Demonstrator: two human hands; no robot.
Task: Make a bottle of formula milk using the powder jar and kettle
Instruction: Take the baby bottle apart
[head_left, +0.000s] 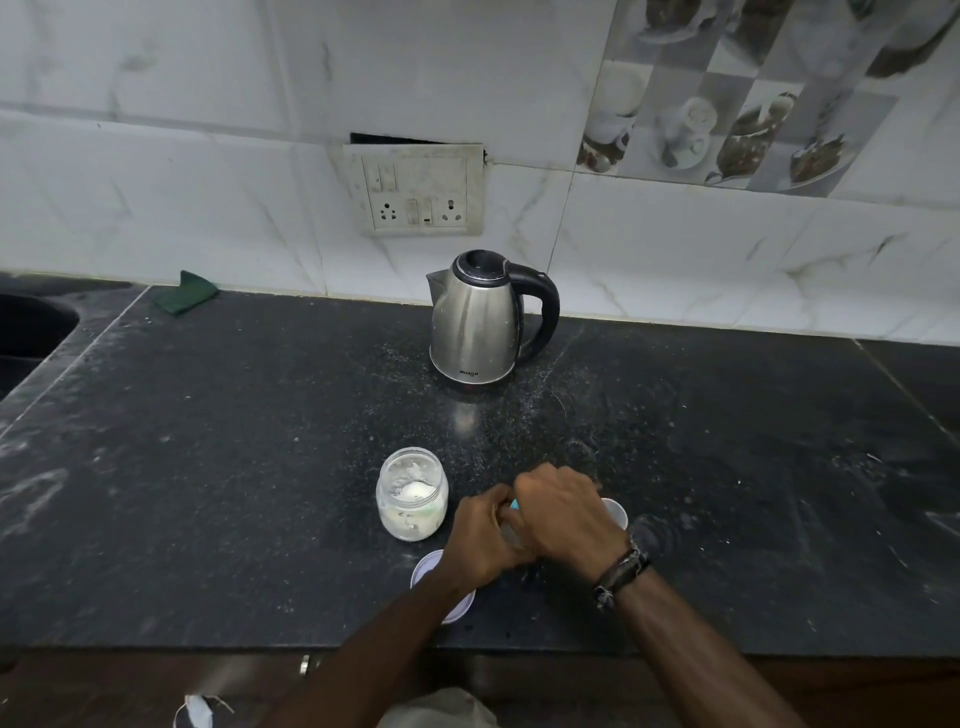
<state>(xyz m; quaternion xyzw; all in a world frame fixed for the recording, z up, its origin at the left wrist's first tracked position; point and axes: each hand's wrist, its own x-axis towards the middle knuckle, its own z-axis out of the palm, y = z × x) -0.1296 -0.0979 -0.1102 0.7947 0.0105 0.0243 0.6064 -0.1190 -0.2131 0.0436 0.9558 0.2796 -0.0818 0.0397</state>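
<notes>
Bottle (511, 532) sits low centre of frame, almost fully hidden under both hands; only a sliver of clear body and a bit of blue (514, 504) at the top show between them, so its axis looks upright but can't confirm. Left hand (485, 540) curls around the bottle from the left side, right hand (561, 512) clamps over the top from the right, likely working the cap or collar, can't tell which way. Both hands equally on it. Powder jar (412, 493) stands open just left of the left hand, near but apart, white powder low inside. Its lid (430, 566) lies flat at lower centre, partly under the left wrist. A small white cap (615, 512) peeks out just right of the right hand. Kettle (480, 319) stands upright well apart at upper centre, handle to the right, spout left, lid closed; nothing lies on the tabletop (208, 467) between it and the hands. Green cloth (184, 299) upper left by the wall, socket plate (415, 189) above kettle.
</notes>
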